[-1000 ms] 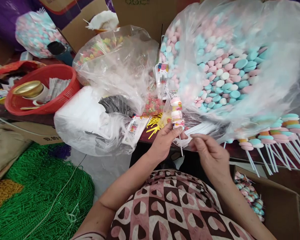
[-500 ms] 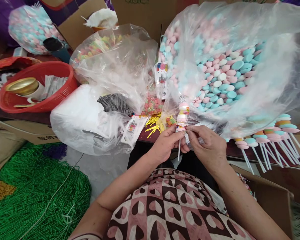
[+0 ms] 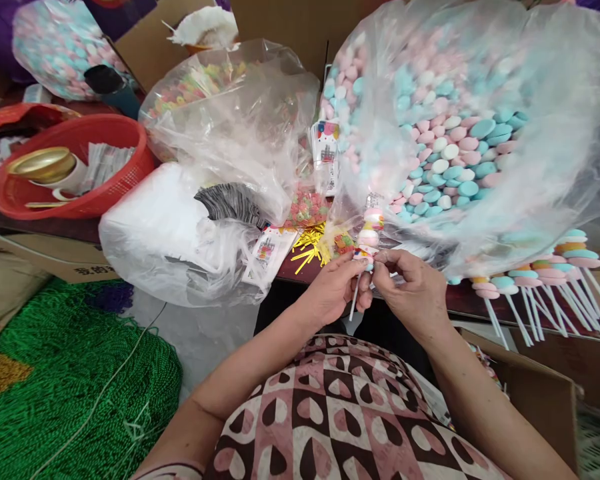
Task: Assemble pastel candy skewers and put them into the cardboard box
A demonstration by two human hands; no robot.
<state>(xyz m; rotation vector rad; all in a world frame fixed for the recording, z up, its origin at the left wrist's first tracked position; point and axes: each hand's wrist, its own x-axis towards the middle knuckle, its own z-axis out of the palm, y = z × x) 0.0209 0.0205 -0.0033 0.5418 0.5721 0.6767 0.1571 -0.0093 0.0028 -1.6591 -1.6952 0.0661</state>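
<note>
Both hands meet just above the near edge of the counter. Left hand has its fingers pinched round the candy stick, at the point where the stacked sweets meet the thin white stem; the stem hangs down and slightly left below the hand. Right hand has thumb and forefinger pressed together on the wrapping at the base of the sweets, touching the left fingertips. Judgement: the clear wrap is being closed at the neck of the stick; best done with the left grip fixed on the stem and the right fingers working tight under the lowest sweet, so the stack does not slide. Around: a large clear bag of pink, blue and white sweets bulges just behind the hands and overhangs the work. Finished sticks lie in a row to the right on the counter. Gold twist ties lie near, left of the hands, beside printed cards. A red basket sits well apart at far left. The overhanging bag film crowds the top of the stick.
</note>
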